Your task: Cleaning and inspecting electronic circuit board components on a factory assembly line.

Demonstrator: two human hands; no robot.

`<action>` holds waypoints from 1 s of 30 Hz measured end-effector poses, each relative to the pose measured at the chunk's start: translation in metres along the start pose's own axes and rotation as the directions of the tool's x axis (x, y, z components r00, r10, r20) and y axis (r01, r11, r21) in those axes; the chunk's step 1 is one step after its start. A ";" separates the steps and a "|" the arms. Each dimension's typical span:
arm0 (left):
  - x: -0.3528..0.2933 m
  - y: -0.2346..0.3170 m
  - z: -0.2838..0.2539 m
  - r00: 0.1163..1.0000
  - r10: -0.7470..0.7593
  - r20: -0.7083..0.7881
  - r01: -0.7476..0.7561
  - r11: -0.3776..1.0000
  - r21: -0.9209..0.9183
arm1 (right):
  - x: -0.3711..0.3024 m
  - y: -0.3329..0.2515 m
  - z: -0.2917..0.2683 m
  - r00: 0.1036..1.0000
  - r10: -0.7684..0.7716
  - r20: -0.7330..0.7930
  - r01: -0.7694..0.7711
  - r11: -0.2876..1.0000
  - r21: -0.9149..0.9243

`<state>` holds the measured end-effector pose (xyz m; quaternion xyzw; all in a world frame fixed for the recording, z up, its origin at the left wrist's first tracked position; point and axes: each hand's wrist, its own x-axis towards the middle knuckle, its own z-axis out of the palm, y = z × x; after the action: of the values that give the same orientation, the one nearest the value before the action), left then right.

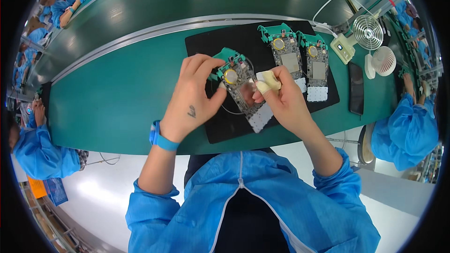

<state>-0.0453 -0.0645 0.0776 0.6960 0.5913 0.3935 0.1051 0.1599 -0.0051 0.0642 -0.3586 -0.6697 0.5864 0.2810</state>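
Tilted over the black mat [220, 131], a circuit board [247, 97] carries a green plastic frame at its upper end, a round yellow-rimmed part and a shiny square plate. My left hand [193, 94] grips its upper left side, thumb and index finger curled at the green frame. Against its right edge my right hand [289, 105] is closed, with pale finger cots on its thumb and index finger; its other fingertips are partly hidden. Two similar circuit boards, the middle one [289, 58] and the right one [318, 70], lie on the mat beyond my right hand.
A white fan [368, 33], a smaller white fan [384, 61] and a cream box [343, 48] with a cable stand at the right. Near them lies a dark phone-like slab [356, 89]. Green belt [187, 0] runs behind the green table [112, 98]. Co-workers in blue sit on both sides.
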 end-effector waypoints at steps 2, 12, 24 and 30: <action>0.000 0.011 0.006 0.992 -0.006 -0.124 0.012 0.999 0.048 | 0.004 -0.007 0.000 0.994 -0.107 -0.027 0.102 0.982 -0.156; -0.006 0.020 0.027 0.965 -0.129 -0.227 0.136 0.991 0.017 | 0.020 -0.034 0.004 0.932 -0.316 0.177 0.362 0.797 -0.482; -0.016 0.016 0.025 0.973 -0.142 -0.180 0.103 0.972 -0.209 | 0.036 -0.040 0.000 0.957 -0.175 0.231 0.251 0.901 -0.355; -0.017 0.013 0.035 0.934 -0.218 -0.285 0.131 0.947 -0.293 | 0.045 -0.029 -0.008 0.937 -0.169 0.307 0.267 0.913 -0.310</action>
<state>-0.0125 -0.0721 0.0551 0.5481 0.6015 0.5645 0.1381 0.1358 0.0340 0.0925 -0.2404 -0.8308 0.4676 0.1824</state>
